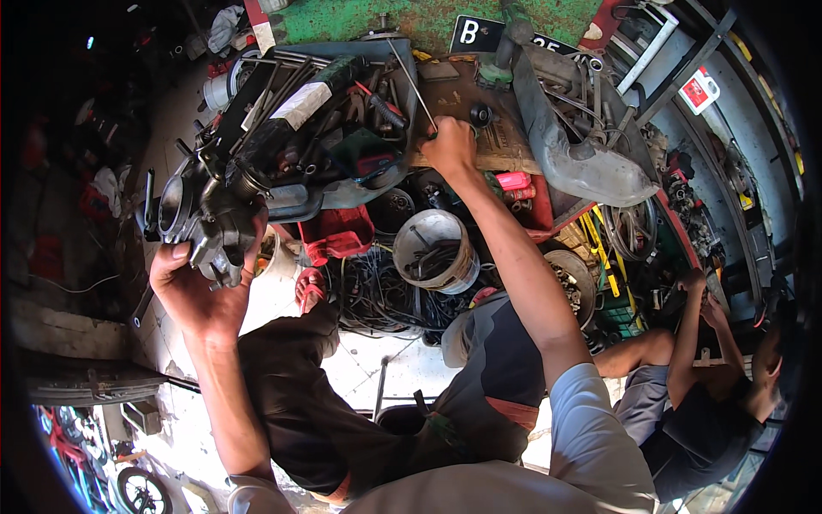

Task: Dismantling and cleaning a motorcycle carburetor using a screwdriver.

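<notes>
My left hand (205, 295), raised at the left, is closed around the underside of a grey metal carburetor (214, 227) with a round open bore. Its far side runs into the dark tools behind it. Over the bench, my right hand (451, 147) makes a fist on a long thin screwdriver (413, 83); the shaft points up and away, while the handle is mostly hidden in the fingers. Left of that fist lies a grey tray (295, 201) heaped with pliers, sockets and wrenches. A small dark round part (481, 115) sits on the wooden bench top (492, 158) just right of it.
A second grey tray (591, 176) with wrenches stands at the right. Below the bench are a red tray (338, 233), a white bucket (454, 287) and tangled black cables (372, 295). Another person (698, 403) sits at the lower right. A green surface (360, 21) lies at the back.
</notes>
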Demonstrator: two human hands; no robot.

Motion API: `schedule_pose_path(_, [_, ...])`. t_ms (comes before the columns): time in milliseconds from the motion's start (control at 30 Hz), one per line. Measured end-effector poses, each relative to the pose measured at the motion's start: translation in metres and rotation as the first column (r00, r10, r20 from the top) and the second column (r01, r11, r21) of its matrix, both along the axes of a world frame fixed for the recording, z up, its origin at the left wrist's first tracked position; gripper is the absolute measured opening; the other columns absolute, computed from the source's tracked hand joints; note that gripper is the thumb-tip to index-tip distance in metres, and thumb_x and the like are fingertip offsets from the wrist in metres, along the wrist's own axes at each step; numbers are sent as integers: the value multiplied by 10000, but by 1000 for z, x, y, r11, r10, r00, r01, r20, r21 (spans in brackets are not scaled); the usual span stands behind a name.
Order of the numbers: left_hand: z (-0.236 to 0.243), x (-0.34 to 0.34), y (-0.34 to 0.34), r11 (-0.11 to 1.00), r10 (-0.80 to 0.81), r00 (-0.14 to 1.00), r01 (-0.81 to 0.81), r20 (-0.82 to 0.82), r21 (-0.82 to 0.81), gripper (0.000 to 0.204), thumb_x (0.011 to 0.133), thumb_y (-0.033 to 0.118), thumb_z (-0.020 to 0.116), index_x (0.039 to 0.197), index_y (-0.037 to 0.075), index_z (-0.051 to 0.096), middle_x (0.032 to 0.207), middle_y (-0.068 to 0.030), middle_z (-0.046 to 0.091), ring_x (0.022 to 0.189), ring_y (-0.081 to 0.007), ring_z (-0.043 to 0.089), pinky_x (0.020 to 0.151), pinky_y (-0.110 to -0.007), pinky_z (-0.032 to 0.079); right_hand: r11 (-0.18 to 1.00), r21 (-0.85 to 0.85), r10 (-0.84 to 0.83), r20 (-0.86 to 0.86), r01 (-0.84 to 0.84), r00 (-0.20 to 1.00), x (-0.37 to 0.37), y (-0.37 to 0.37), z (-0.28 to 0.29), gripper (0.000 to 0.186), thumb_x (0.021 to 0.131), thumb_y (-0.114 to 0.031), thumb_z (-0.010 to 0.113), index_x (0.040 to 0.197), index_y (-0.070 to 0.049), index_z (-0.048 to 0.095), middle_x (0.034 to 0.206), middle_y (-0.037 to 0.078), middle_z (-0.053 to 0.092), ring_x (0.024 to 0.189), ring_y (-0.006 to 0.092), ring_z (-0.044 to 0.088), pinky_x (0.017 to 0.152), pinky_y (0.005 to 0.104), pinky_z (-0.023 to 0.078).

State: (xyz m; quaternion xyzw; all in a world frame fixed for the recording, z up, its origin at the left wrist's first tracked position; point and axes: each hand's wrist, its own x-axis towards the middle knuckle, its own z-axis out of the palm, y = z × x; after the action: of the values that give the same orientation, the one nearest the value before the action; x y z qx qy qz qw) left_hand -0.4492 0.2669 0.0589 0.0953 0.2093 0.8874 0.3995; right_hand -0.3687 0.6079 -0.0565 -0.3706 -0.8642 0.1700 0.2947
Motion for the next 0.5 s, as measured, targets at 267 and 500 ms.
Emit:
schedule_pose_path(267, [1, 3, 2, 997, 59, 997, -61, -41, -47, 699, 640, 88, 537, 1302, -19, 342, 1311, -268, 343, 1233, -474, 286, 992, -513, 388, 999, 12, 49, -64, -48, 997, 3, 5, 0, 215, 617, -154, 731, 758, -30, 628, 701, 200, 624, 723, 365, 619, 655, 420, 488])
schedule_pose_path(500, [3, 2, 0, 999, 35, 999, -35, -19, -27, 690, 643, 86, 537, 1301, -9, 355, 1309, -261, 353, 1230, -476, 289, 989, -514, 392, 995, 7, 95, -94, -95, 991, 1, 5, -5, 205, 627, -143, 702, 770, -22, 619, 739, 202, 627, 757, 374, 613, 676, 435, 488])
